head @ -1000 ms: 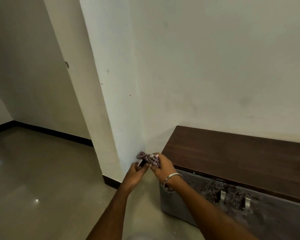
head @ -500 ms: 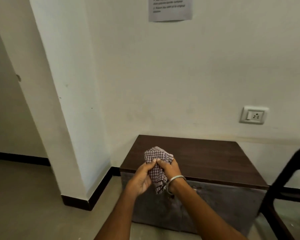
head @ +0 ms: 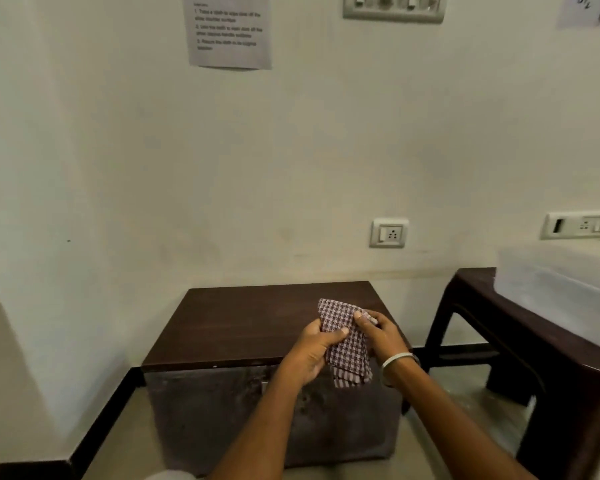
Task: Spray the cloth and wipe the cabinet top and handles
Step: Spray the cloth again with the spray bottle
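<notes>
Against the pale wall, the dark brown wooden cabinet top (head: 243, 320) lies just beyond and below the folded checked maroon-and-white cloth (head: 343, 341), its long axis upright, clamped between left hand (head: 309, 351) and right hand (head: 378, 334), equally near.

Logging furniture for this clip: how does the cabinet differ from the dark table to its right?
The cabinet is a closed box, its mottled grey front reaching the floor; the table stands on open legs. The cabinet top is bare, while the table carries a translucent plastic box. The cabinet sits lower than the table. Both have dark brown tops and stand against the same wall.
</notes>
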The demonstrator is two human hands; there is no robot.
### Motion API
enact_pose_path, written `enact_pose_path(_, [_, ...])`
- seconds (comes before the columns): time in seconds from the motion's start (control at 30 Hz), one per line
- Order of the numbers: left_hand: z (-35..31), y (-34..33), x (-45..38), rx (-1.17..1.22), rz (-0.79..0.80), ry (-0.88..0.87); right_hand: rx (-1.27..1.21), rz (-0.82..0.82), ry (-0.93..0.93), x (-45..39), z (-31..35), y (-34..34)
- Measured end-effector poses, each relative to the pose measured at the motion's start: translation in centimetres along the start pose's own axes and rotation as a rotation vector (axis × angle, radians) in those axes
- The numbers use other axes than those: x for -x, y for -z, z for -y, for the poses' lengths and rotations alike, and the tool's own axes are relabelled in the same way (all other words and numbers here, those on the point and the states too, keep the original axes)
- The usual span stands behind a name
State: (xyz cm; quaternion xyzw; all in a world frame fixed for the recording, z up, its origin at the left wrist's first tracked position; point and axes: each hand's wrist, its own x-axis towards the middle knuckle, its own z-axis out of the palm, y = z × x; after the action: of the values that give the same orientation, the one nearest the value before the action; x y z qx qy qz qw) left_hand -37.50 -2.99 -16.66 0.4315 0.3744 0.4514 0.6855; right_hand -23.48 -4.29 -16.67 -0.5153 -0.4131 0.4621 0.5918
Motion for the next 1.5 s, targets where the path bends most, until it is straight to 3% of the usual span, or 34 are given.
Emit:
enact_pose_path(0.33, [0.0, -13.0, -1.9, -0.088, 0.163, -0.023, 0.285, -0.199, 0.179, 1.7, 5.7, 12.1])
enact_pose_path(0.77, [-2.6, -23.7, -5.0, -0.077, 0.245, -0.116, 0.381, -0.74, 0.524, 5.9, 14.9, 26.2])
enact_pose_path(0.93, [-3.9, -25.8, -6.0, -0.115, 0.271, -0.149, 0.542, -0.948, 0.501, 4.2, 18.7, 29.5])
enact_pose_path(1.13, [-5.3, -27.7, -6.9, -0.146, 0.291, -0.177, 0.673, -0.917, 0.329, 0.1, 21.6, 31.5])
enact_pose_path(1.33, [-5.8, -27.4, -7.1, -0.144, 0.3, -0.197, 0.485, -0.765, 0.246, -3.2, 23.6, 31.9])
enact_pose_path(1.5, [-6.6, -26.1, -7.3, -0.125, 0.305, -0.202, 0.457, -0.792, 0.217, -5.1, 23.6, 32.1])
